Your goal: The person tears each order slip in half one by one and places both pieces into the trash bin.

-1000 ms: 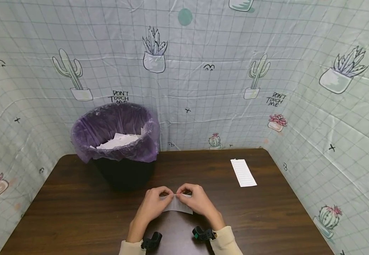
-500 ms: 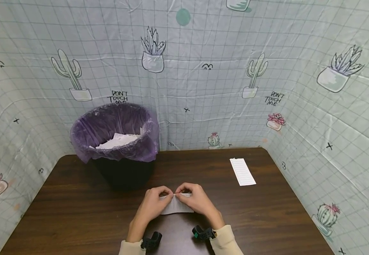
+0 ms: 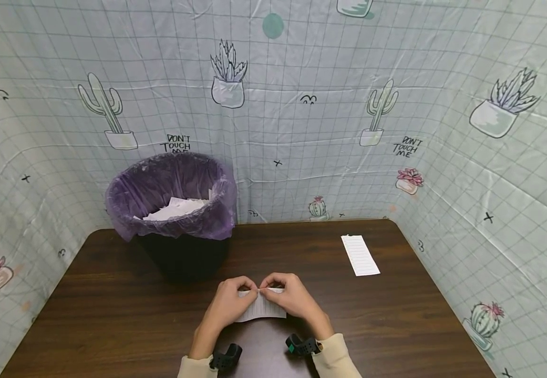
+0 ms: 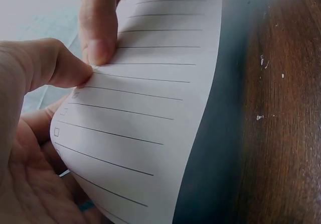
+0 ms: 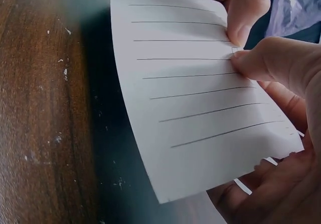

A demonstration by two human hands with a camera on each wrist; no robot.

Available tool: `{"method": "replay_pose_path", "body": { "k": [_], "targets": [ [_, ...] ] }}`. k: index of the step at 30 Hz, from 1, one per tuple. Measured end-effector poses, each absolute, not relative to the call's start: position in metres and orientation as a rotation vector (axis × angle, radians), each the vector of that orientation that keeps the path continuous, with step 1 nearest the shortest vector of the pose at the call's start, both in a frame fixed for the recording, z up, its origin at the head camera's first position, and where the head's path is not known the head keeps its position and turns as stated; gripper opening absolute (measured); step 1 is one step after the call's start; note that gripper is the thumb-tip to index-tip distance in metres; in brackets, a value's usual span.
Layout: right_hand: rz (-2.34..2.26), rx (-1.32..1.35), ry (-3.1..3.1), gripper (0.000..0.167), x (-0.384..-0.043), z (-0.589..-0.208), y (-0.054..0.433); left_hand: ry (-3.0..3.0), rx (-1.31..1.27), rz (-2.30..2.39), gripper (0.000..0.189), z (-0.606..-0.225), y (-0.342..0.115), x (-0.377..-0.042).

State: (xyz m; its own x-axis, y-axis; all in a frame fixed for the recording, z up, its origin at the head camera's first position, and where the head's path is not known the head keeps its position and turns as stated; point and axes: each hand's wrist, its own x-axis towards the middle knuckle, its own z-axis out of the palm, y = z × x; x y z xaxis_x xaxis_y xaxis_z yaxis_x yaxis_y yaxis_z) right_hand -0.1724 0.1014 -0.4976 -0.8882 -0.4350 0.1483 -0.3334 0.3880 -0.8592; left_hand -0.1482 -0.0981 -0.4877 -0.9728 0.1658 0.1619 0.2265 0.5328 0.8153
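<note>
Near the left hand [image 3: 230, 300], the lower corner of the held paper slip [image 3: 265, 308] has shifted slightly outward and toward the viewer since the earlier head frames; both hands keep nearly the same position. We locate the slip over the near middle of the table [image 3: 107, 299], spanning both hands. We note that the left hand pinches its far edge between thumb and curled fingers, and that the right hand [image 3: 291, 294] pinches the same edge, the two thumb tips just beside each other. We see the slip bowed, with ruled lines across it (small printed boxes show along the gripped edge in the left wrist view). Whether its near edge touches the tabletop, we cannot tell. To the right and farther back, we find a second lined slip [image 3: 360, 255] lying flat. Back left stands a black bin [image 3: 183, 257] with a purple liner [image 3: 124, 197], containing white paper pieces [image 3: 177, 209].
</note>
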Motion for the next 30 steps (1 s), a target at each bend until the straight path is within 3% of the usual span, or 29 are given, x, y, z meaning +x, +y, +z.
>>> {"method": "replay_pose_path", "body": {
  "k": [30],
  "targets": [
    [-1.483,-0.769,2.574,0.005,-0.1737,-0.4940,0.1038,-2.690,-0.243,-1.570,0.010,-0.4864,-0.0980,-0.1485]
  ]
}}
